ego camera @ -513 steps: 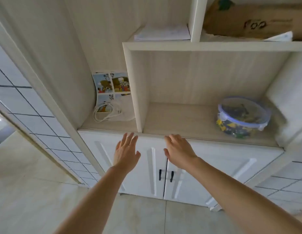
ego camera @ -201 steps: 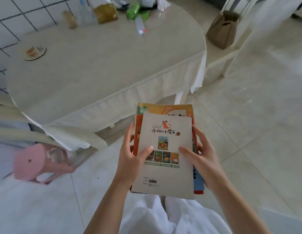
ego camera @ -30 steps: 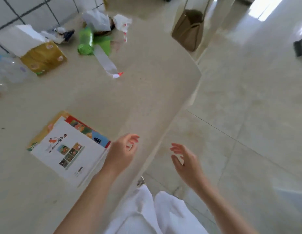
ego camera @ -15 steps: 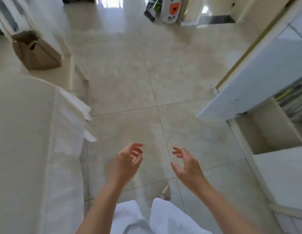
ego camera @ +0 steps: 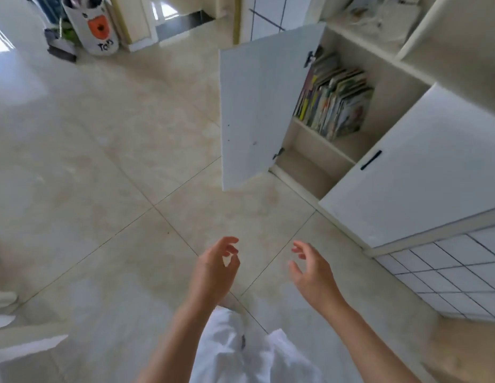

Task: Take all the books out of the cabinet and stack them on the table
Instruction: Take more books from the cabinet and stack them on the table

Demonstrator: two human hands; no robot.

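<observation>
Left hand (ego camera: 217, 268) and right hand (ego camera: 312, 272) are held over the tiled floor (ego camera: 102, 175), fingers loosely curled, holding nothing. The books (ego camera: 333, 102) stand leaning on the upper shelf of the cabinet (ego camera: 359, 153), behind its open door (ego camera: 264, 106), well apart from both hands, ahead and to the right.

Glossy beige floor tiles (ego camera: 108, 167) reflecting daylight at upper left. White tiled wall (ego camera: 459, 269) running along lower right. White printed bin (ego camera: 95, 26) standing near doorway (ego camera: 182, 20) at top. Pale shelving (ego camera: 379, 26) rising upper right.
</observation>
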